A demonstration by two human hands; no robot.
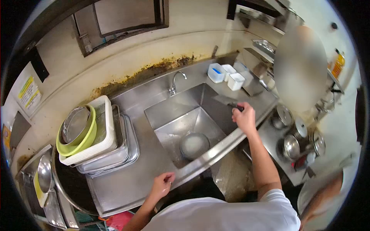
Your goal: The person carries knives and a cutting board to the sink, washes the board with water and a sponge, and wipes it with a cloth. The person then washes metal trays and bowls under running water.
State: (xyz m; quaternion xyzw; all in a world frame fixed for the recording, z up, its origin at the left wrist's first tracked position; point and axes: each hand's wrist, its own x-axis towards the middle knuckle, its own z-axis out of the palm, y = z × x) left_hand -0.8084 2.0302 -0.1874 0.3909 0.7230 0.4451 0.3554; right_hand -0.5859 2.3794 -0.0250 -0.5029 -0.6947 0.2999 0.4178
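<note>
My right hand (pixel 244 116) is closed around the black handle of a knife (pixel 221 99). Its wide, pale blade points left over the right side of the steel sink (pixel 181 133). A round, greyish pan or bowl (pixel 194 146) lies at the bottom of the basin. Down at the counter's front edge, left of the basin, my left hand (pixel 162 185) has its fingers curled in. Whether anything is inside them is hidden. The faucet (pixel 173 85) rises behind the basin, and no stream of water can be made out.
Stacked trays (pixel 110 152) with a green basin (pixel 89 132) on top stand on the left counter. White plastic containers (pixel 235 81) sit at the back right. Pots (pixel 291 147) stand on a lower surface at right, where another person's arm (pixel 323 196) shows.
</note>
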